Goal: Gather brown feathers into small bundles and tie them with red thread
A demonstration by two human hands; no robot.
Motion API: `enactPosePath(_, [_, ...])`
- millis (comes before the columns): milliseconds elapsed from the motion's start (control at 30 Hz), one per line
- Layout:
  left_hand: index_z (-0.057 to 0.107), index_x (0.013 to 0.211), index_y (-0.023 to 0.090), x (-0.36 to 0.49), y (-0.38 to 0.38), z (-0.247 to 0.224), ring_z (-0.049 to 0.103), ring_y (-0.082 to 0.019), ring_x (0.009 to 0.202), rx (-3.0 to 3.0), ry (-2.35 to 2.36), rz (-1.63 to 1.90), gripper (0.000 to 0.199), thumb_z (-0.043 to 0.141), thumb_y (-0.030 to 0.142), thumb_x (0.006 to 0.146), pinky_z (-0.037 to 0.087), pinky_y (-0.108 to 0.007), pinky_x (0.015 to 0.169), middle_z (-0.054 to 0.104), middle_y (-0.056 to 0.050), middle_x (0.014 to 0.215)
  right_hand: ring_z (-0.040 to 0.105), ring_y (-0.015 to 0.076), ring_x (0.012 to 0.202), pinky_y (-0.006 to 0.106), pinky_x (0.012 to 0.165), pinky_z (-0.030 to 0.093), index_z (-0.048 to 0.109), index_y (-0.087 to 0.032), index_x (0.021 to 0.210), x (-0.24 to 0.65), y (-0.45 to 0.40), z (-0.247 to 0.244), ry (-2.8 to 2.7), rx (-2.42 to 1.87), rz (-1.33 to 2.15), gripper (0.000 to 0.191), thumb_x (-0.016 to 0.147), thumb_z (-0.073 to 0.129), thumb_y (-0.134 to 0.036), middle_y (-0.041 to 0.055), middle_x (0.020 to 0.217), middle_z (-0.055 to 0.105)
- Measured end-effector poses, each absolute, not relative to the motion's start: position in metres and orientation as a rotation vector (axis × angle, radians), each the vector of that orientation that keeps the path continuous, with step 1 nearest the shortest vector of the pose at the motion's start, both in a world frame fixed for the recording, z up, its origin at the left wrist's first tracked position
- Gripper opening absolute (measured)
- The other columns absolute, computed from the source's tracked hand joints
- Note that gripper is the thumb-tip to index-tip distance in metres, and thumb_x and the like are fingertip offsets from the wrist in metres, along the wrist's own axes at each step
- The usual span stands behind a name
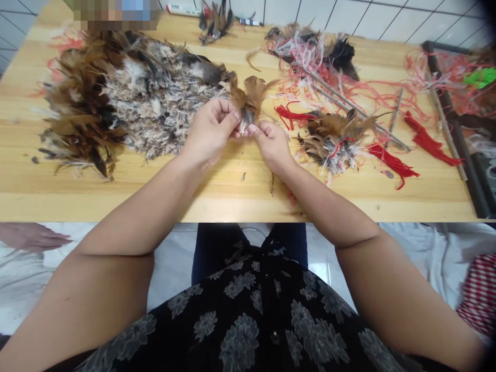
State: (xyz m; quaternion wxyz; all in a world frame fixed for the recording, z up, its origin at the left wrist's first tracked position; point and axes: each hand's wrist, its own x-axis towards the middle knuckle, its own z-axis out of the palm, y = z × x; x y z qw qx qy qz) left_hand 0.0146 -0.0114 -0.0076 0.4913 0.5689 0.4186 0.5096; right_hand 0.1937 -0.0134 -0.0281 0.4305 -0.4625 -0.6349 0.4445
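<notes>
White tiled wall (349,18) behind a pale wooden table (155,194).

Tabletop (217,194): I have a mostly bare strip nearside of the large feather pile (155,103).
Tiled wall (356,18): stops me beyond the pile.
Feather bunch (337,139): blocks me right of the pile.
Sticks (358,111), pink strands (310,57): clutter my way right of the pile, farther back.
Dark frame (461,139): bars me farthest right of the pile.
</notes>
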Motion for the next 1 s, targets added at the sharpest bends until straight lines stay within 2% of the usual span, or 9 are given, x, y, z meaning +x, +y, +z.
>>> enactPosePath(67, [0.062, 0.096, 0.031, 0.016, -0.01, -0.012, 0.08, -0.034, 0.108, 1.405, 1.046, 1.253, 0.06, 0.099, 0.078, 0.095, 0.058, -0.047, 0.091, 0.069, -0.002, 0.083, 0.079, 0.0264, 0.116, 0.052, 0.124, 0.066, 0.068, -0.026, 0.085, 0.193, -0.012, -0.03, -1.585, -1.149, 1.117, 0.057, 0.113, 0.07, -0.076, 0.0067, 0.104, 0.083])
enactPosePath(233, [0.064, 0.098, 0.033, 0.025, -0.009, -0.017, 0.071, -0.029, 0.092, 1.424, 1.031, 1.388, 0.051, 0.1, 0.069, 0.093, 0.055, -0.048, 0.088, 0.071, -0.002, 0.089, 0.079, 0.0249, 0.115, 0.049, 0.119, 0.069, 0.064, -0.024, 0.085, 0.193, -0.012, -0.028, -1.578, -1.1, 1.157, 0.056, 0.115, 0.071, -0.072, 0.0064, 0.101, 0.079])
enactPosePath(400, [0.059, 0.095, 0.034, 0.034, -0.013, -0.011, 0.062, -0.028, 0.089, 1.471, 1.035, 1.467, 0.048, 0.097, 0.064, 0.092, 0.052, -0.047, 0.088, 0.065, -0.003, 0.095, 0.075, 0.0238, 0.111, 0.046, 0.111, 0.07, 0.06, -0.023, 0.086, 0.192, -0.01, -0.031, -1.581, -1.149, 1.119, 0.057, 0.115, 0.071, -0.071, 0.0044, 0.095, 0.07])
enactPosePath(500, [0.058, 0.097, 0.033, 0.036, -0.017, -0.007, 0.065, -0.03, 0.101, 1.509, 1.132, 1.445, 0.048, 0.096, 0.062, 0.096, 0.053, -0.047, 0.096, 0.067, -0.005, 0.101, 0.073, 0.0225, 0.107, 0.045, 0.109, 0.07, 0.056, -0.024, 0.084, 0.191, -0.01, -0.032, -1.571, -1.185, 1.112, 0.059, 0.116, 0.069, -0.072, 0.003, 0.09, 0.064])
enactPosePath(600, [0.06, 0.101, 0.033, 0.035, -0.02, -0.005, 0.067, -0.033, 0.12, 1.5, 1.151, 1.396, 0.049, 0.099, 0.062, 0.098, 0.053, -0.047, 0.104, 0.068, -0.005, 0.105, 0.075, 0.0239, 0.113, 0.046, 0.113, 0.07, 0.056, -0.024, 0.084, 0.19, -0.011, -0.029, -1.585, -1.156, 1.143, 0.057, 0.114, 0.074, -0.069, 0.003, 0.092, 0.064])
enactPosePath(667, [0.061, 0.102, 0.034, 0.036, -0.02, -0.005, 0.067, -0.032, 0.12, 1.484, 1.103, 1.398, 0.051, 0.101, 0.065, 0.097, 0.053, -0.047, 0.1, 0.067, -0.004, 0.104, 0.076, 0.024, 0.118, 0.047, 0.12, 0.068, 0.058, -0.023, 0.086, 0.19, -0.012, -0.026, -1.591, -1.138, 1.158, 0.053, 0.114, 0.077, -0.064, 0.0034, 0.097, 0.069])
enactPosePath(833, [0.055, 0.1, 0.032, 0.034, -0.011, -0.015, 0.062, -0.027, 0.097, 1.426, 1.002, 1.462, 0.072, 0.1, 0.087, 0.09, 0.047, -0.043, 0.086, 0.06, -0.002, 0.092, 0.075, 0.0195, 0.115, 0.045, 0.126, 0.064, 0.061, -0.023, 0.088, 0.187, -0.015, -0.028, -1.588, -1.103, 1.185, 0.038, 0.121, 0.068, -0.04, 0.0033, 0.104, 0.074])
enactPosePath(900, [0.055, 0.101, 0.031, 0.029, -0.005, -0.019, 0.064, -0.028, 0.099, 1.374, 1.011, 1.454, 0.074, 0.095, 0.092, 0.092, 0.044, -0.043, 0.085, 0.06, -0.002, 0.089, 0.074, 0.0194, 0.114, 0.045, 0.125, 0.064, 0.063, -0.023, 0.09, 0.187, -0.017, -0.028, -1.607, -1.107, 1.178, 0.037, 0.122, 0.066, -0.04, 0.0031, 0.104, 0.074])
enactPosePath(1000, [0.055, 0.105, 0.03, 0.017, 0.003, -0.021, 0.067, -0.03, 0.115, 1.356, 1.005, 1.407, 0.071, 0.088, 0.092, 0.099, 0.043, -0.043, 0.091, 0.064, -0.002, 0.088, 0.074, 0.0206, 0.116, 0.045, 0.123, 0.065, 0.061, -0.023, 0.089, 0.187, -0.02, -0.026, -1.605, -1.145, 1.181, 0.042, 0.12, 0.069, -0.051, 0.0031, 0.102, 0.072])
